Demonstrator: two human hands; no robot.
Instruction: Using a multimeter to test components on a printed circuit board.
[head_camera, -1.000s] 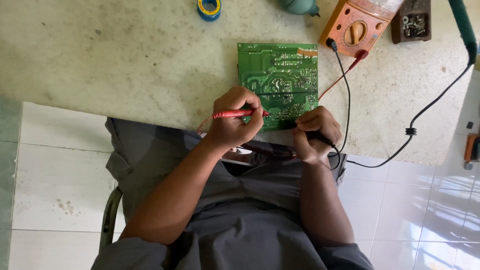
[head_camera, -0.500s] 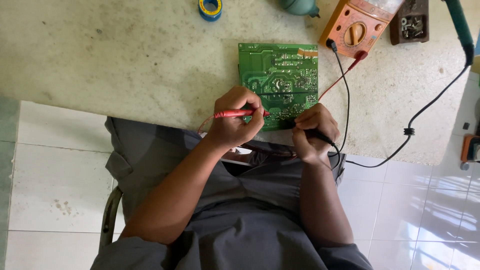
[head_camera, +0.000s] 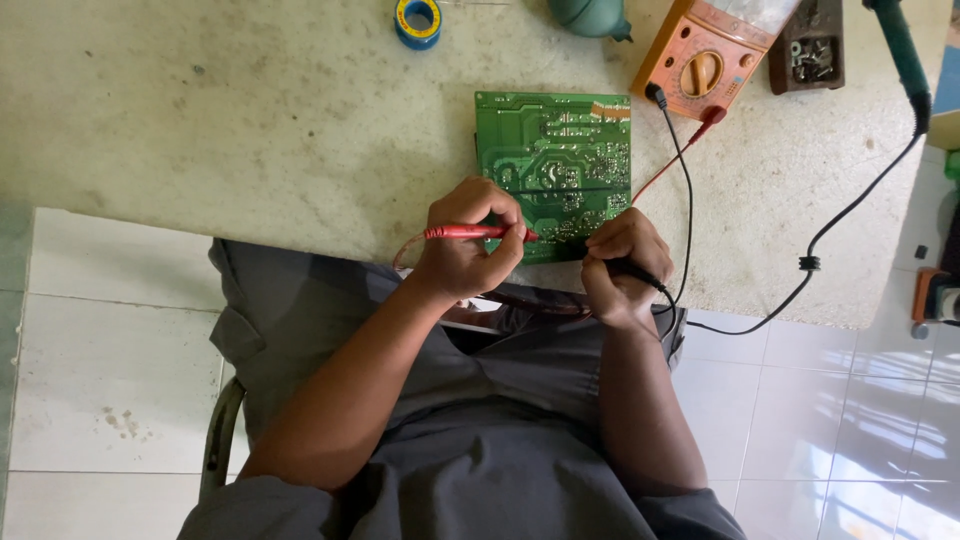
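Observation:
A green circuit board (head_camera: 553, 150) lies solder side up at the near edge of the worktop (head_camera: 250, 120). My left hand (head_camera: 465, 245) grips a red test probe (head_camera: 470, 233), its tip resting on the board's lower edge. My right hand (head_camera: 620, 265) grips a black test probe (head_camera: 640, 272), also pointed at the board's near edge. Red and black leads run from the probes up to an orange multimeter (head_camera: 705, 52) at the back.
A blue and yellow tape roll (head_camera: 417, 20) and a teal bulb-shaped tool (head_camera: 590, 15) lie at the back. A dark tray of small parts (head_camera: 808, 45) sits right of the meter. A green-handled tool with a black cable (head_camera: 850, 210) crosses the right side. White floor tiles lie below.
Both hands keep their probes on the board's near edge; only the camera view has shifted slightly.

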